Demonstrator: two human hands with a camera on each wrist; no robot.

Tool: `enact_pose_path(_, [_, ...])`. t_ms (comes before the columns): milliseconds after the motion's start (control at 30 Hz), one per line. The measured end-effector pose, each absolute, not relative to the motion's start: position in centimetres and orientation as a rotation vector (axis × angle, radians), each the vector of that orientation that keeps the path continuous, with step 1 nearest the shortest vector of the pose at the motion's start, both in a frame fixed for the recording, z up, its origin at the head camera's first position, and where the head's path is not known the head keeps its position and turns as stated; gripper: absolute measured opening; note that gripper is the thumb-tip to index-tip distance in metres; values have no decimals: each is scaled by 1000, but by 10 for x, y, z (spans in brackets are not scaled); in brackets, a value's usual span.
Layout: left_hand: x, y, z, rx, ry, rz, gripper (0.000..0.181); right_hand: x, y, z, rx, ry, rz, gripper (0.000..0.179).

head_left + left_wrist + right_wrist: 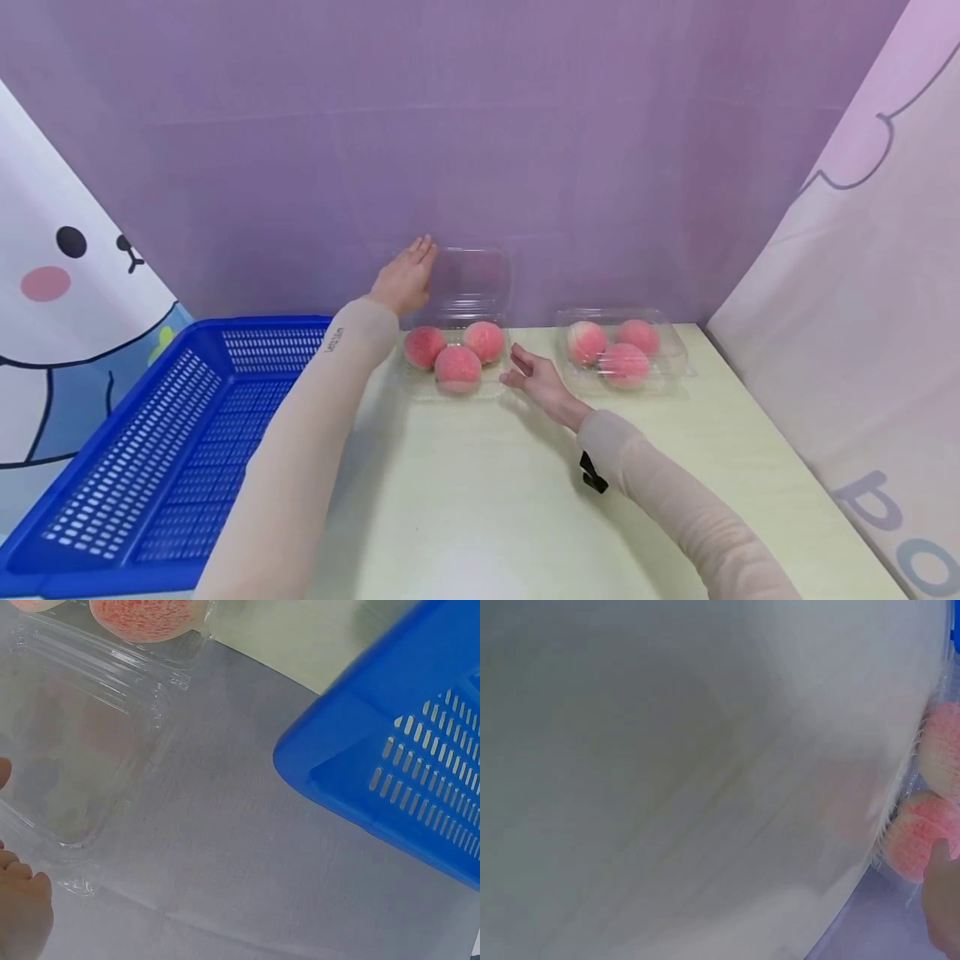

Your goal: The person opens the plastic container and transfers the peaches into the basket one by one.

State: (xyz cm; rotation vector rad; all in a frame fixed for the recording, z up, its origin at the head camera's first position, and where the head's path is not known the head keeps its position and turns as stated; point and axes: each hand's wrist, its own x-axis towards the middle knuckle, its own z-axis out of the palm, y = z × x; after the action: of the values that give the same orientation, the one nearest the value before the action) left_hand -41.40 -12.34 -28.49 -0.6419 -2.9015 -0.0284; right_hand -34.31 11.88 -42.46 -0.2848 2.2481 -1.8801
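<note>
A clear plastic clamshell box (pixel 420 387) holds three pink peaches (pixel 457 369), its transparent lid (pixel 472 279) standing raised at the back against the purple cloth. At the lid's upper left edge is my left hand (pixel 405 275), fingers extended; whether it touches the lid I cannot tell. The left wrist view shows the same lid (pixel 67 757) with part of my left hand (pixel 22 907) near its corner. Beside the box's right side my right hand (pixel 546 385) reaches in with fingers fairly straight and nothing held. A peach (pixel 919 832) appears behind my right hand (pixel 941 907) in the right wrist view.
A second clear box (pixel 667 375) with three peaches stands to the right, its lid apparently down. On the left lies a large blue perforated basket (pixel 187 333). Purple cloth (pixel 480 125) hangs behind the pale table (pixel 465 500), with printed cloths at both sides.
</note>
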Motion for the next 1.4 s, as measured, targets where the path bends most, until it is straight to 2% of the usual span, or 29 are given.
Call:
enact_pose_path(433, [-423,-122,-287,-625,-3011,76,85,-344,121,-433,-338,2286,-1840,67])
enact_pose_path(800, [-424,-122,-288,-621,-3010,96,84,-353,121,-431,-298,2223,-1828,85])
enact_pose_path(1400, [-417,-121,-285,-669,-2981,82,82,-353,121,-430,-309,2190,-1795,86])
